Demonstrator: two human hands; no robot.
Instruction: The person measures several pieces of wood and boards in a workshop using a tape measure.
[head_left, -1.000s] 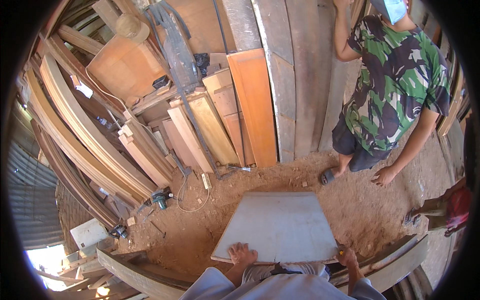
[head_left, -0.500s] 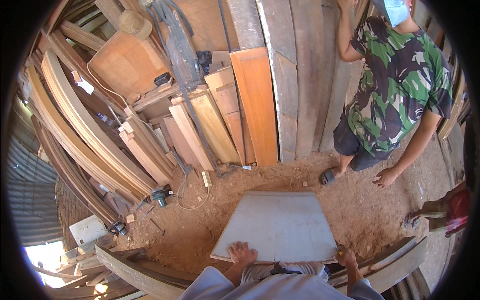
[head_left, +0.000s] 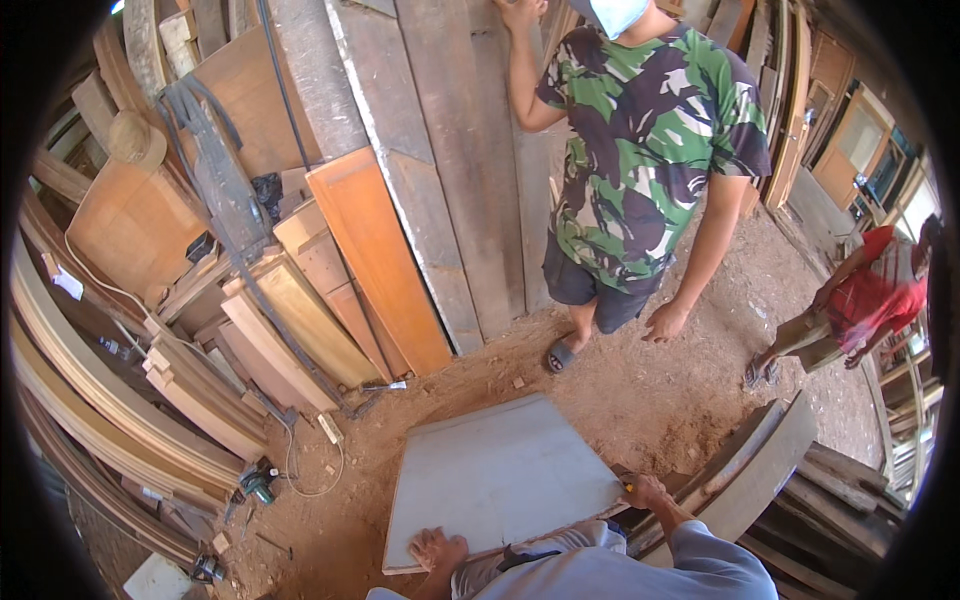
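A grey flat board (head_left: 500, 475), wider at its near edge, lies in front of my body. My left hand (head_left: 437, 550) rests on its near left part, fingers spread on the surface. At the board's right corner my right hand (head_left: 648, 494) is closed around a small tool with a yellow and dark part (head_left: 629, 487). My fingers cover most of that tool, so its kind cannot be made out.
A person in a camouflage shirt (head_left: 650, 160) stands just beyond the board; another in red (head_left: 880, 285) is farther right. Planks (head_left: 390, 325) lean along the left and back. A green power tool (head_left: 258, 482) and a white power strip (head_left: 330, 429) lie on the dirt floor. Curved timbers (head_left: 740, 480) lie at right.
The view has turned to the right, so the scene sits farther left and the person in red shows fully. Both hands keep their places on the board.
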